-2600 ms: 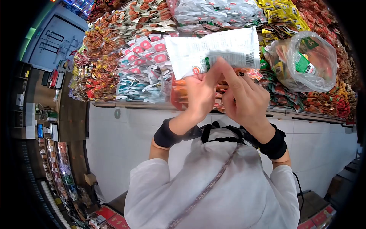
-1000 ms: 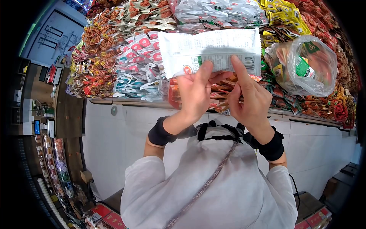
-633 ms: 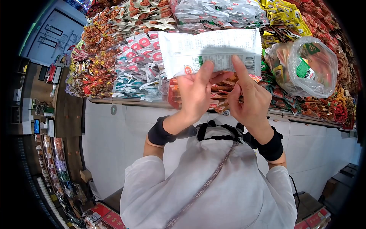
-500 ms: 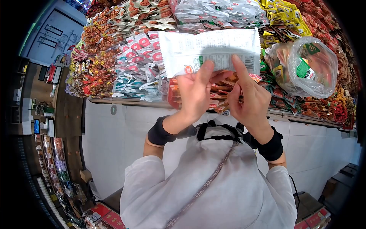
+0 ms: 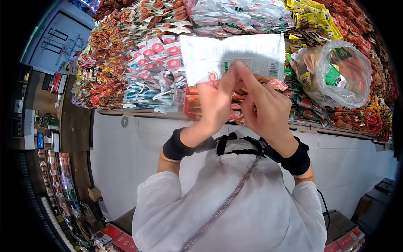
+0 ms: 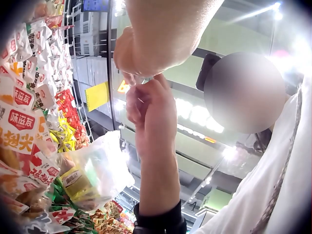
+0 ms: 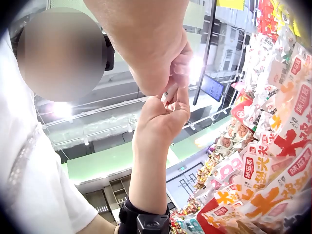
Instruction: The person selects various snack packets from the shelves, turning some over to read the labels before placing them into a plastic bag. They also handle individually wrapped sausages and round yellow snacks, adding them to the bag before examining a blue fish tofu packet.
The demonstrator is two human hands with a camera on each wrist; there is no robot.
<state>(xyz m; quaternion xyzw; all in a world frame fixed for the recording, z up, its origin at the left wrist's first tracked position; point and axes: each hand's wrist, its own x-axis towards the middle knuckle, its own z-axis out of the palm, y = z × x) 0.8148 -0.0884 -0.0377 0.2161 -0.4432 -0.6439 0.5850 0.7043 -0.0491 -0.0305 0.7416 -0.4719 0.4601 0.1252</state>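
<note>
Through the head camera I have a white packet (image 5: 252, 47) in the middle of my view, raised over the front of the display with its printed back and barcode toward the wearer. The left hand (image 5: 215, 103) grips its lower edge, thumb on the near face and fingers out of sight behind; I judge that grip carries the weight and keeps the print level for reading. The right hand (image 5: 268, 107) sets its index fingertip at the print, beside the left thumb, with its other fingers curled under, as if marking a line. My 2 wrist feeds look up past the forearms and miss the packet's face, so I cannot tell whether the right hand also pinches it.

To the right, a clear plastic bag (image 5: 357, 97) lies on the stock with its mouth gaping, perhaps for easy filling; a green-and-white packet (image 5: 334, 75) shows inside.

The table (image 5: 140, 112) is heaped with snacks sorted by color: pink-and-white packets (image 5: 157, 49) and teal packets (image 5: 152, 93) left, silver packets (image 5: 245, 17) beyond, yellow packets (image 5: 315, 19) far right.

Below runs pale tiled floor (image 5: 121, 164); leftward I see a wooden counter (image 5: 77, 122) and a door (image 5: 54, 44).
</note>
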